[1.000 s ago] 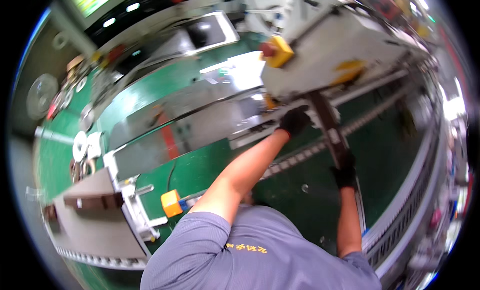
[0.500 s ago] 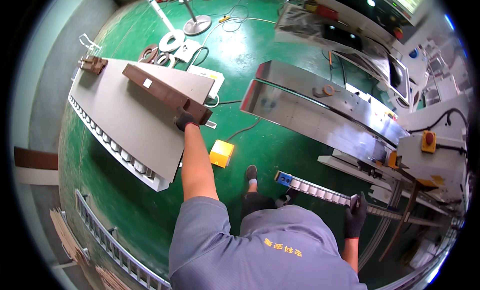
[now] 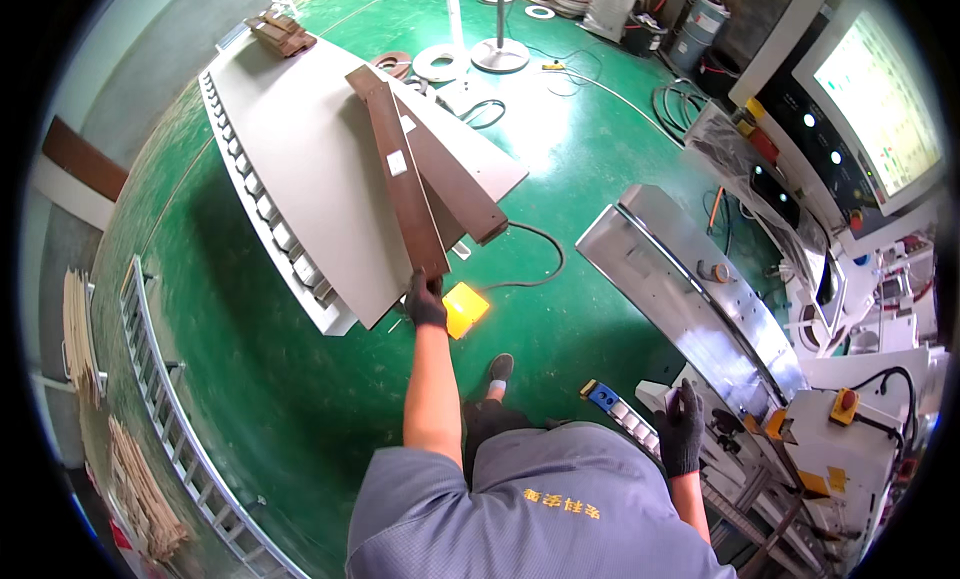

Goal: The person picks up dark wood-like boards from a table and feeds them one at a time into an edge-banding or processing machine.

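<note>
Brown, long and narrow, the upper board lay aslant on the grey table, its near end at the end edge closest to the person and its far end over the lower board. That lower board ran toward the table's right corner, its near end jutting a little past the end edge. Each carried a small white label. At the far left corner sat a stack of short brown pieces, and white rollers lined the long left edge.

The left hand, in a dark glove, grasped the near end of the upper board; whether that end was lifted off the table could not be told. The right hand, also gloved, had its fingers partly bent beside the metal machine bed, near the blue-ended roller track; whether it held anything could not be told.

With one hand at one end of so long a board, a firm grip and a level wrist seemed the sound way to handle it, since the far end could swing or twist. Where the two boards crossed, the upper one seemed better raised clear than dragged, lest the faces scuff or the lower board get nudged off the end edge. The yellow box on the floor near that edge called for careful footing.
</note>
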Demonstrator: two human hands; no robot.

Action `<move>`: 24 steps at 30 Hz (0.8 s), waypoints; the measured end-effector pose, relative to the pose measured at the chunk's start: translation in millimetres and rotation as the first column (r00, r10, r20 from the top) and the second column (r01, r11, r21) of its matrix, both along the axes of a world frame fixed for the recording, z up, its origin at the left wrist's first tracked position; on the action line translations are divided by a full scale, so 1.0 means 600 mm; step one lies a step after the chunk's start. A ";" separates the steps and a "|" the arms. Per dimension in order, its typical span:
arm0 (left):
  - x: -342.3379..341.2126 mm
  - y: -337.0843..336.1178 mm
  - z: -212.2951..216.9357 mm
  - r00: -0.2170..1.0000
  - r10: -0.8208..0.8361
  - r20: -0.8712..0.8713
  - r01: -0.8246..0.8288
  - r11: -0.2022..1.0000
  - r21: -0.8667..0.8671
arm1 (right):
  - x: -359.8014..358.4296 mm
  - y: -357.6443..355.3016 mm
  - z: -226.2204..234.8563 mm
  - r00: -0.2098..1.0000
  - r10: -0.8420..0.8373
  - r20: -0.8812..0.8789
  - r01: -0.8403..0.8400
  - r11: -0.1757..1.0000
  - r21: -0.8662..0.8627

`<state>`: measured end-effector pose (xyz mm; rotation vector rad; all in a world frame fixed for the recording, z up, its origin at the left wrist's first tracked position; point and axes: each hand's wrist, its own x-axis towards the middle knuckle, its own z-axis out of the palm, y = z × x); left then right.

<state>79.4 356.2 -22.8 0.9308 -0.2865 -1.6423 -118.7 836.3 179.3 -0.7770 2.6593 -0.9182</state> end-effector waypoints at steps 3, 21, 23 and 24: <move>0.075 0.118 -0.032 0.996 0.056 0.076 -0.062 0.996 0.071 | -0.016 -0.028 0.015 0.983 0.139 -0.118 -0.138 0.990 0.015; 0.196 0.184 0.611 0.291 0.760 0.581 0.497 0.399 -0.771 | 0.075 -0.370 0.225 0.643 0.759 -0.102 -0.679 0.503 -0.534; 0.160 0.203 0.645 0.428 0.762 0.485 0.523 0.229 -0.821 | 0.133 -0.419 0.269 0.597 0.755 -0.271 -0.720 0.355 -0.597; 0.140 0.214 0.655 0.472 0.738 0.483 0.512 0.216 -0.831 | 0.156 -0.433 0.284 0.586 0.763 -0.273 -0.699 0.305 -0.647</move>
